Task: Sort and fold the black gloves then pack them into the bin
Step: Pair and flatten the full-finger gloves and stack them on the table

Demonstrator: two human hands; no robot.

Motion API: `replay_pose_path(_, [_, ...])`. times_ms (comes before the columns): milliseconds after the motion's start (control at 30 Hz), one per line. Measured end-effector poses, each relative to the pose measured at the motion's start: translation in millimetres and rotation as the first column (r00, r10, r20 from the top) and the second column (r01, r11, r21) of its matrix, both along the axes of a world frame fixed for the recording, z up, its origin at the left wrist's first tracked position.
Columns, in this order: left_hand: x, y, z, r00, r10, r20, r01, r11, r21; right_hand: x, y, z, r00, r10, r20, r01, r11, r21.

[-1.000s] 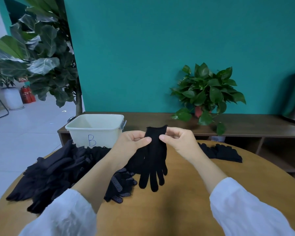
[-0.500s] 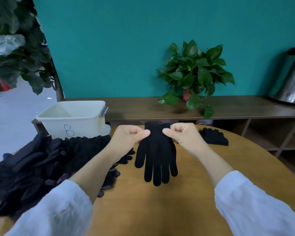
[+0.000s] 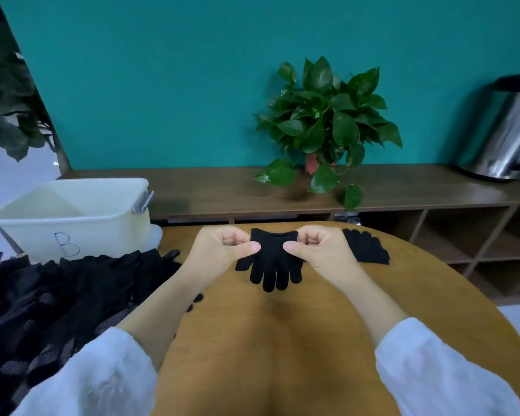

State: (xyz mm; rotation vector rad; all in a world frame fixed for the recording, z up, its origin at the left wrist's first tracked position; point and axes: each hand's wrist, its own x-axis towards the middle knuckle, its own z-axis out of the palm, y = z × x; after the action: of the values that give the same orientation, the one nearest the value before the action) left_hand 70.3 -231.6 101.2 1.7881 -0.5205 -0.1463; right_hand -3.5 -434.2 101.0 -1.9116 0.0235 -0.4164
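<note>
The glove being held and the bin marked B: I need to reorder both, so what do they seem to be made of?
The glove, pinched at its cuff by the left hand and right hand, looks like soft black knit fabric: matte, limp, fingers drooping onto the table. The bin looks like cream moulded plastic, smooth and slightly glossy, with rounded corners and a grey handle clip.
</note>
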Motion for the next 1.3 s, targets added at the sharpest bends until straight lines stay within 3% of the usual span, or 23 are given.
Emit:
replay_pose_path(100, [-25.6, 10.4, -26.5, 0.997, -0.066, -0.028, 0.068, 0.994, 0.082, -24.4, 2.5, -33.1, 0.995, 0.041, -0.090, -0.044, 0.999, -0.026])
replay_pose_path(300, [-86.3, 30.4, -72.2, 0.990, -0.104, -0.096, 0.113, 0.989, 0.094, -85.1, 17.8, -87.7, 0.960, 0.109, -0.258, -0.107, 0.994, 0.023])
replay_pose_path(400, [-110.8, 39.5, -96.0, 0.990, -0.115, -0.076, 0.126, 0.979, 0.160, -117.9, 30.1, -101.0, 0.972, 0.064, -0.227, -0.108, 0.976, -0.188])
replay_pose_path(533, [-135.1, 52.7, -120.8, 0.965, -0.226, 0.131, 0.167, 0.920, 0.355, -154.8, 42.4, -119.7, 0.977, 0.098, -0.187, -0.183, 0.836, -0.518])
replay_pose_path(600, [-140.9, 60.1, -130.0, 0.911, -0.327, 0.252, 0.196, 0.880, 0.434, -169.2, 47.1, -122.5, 0.964, 0.097, -0.246, -0.224, 0.793, -0.567])
replay_pose_path(667, [-143.1, 67.0, -132.1, 0.906, -0.331, 0.265, 0.183, 0.868, 0.461, -177.9, 49.0, -122.0, 0.967, 0.052, -0.249, -0.188, 0.805, -0.562])
replay_pose_path(767, [-134.6, 62.3, -124.9, 0.908, -0.285, 0.307, 0.092, 0.850, 0.518, -171.0, 50.1, -115.5, 0.982, -0.065, -0.180, -0.051, 0.818, -0.573])
replay_pose_path(867, [-126.1, 37.7, -122.9, 0.846, -0.337, 0.413, 0.021, 0.796, 0.606, -147.2, 58.2, -117.8, 0.972, -0.134, -0.195, -0.026, 0.759, -0.651])
replay_pose_path(1067, [-123.5, 17.8, -157.3, 0.797, -0.474, 0.374, -0.076, 0.536, 0.841, -123.2, 70.5, -150.3, 0.943, -0.128, -0.306, -0.185, 0.564, -0.805])
replay_pose_path(1300, [-108.3, 0.5, -162.6, 0.837, -0.400, 0.374, -0.119, 0.534, 0.837, -100.0, 40.6, -157.0, 0.927, -0.142, -0.347, -0.231, 0.513, -0.827])
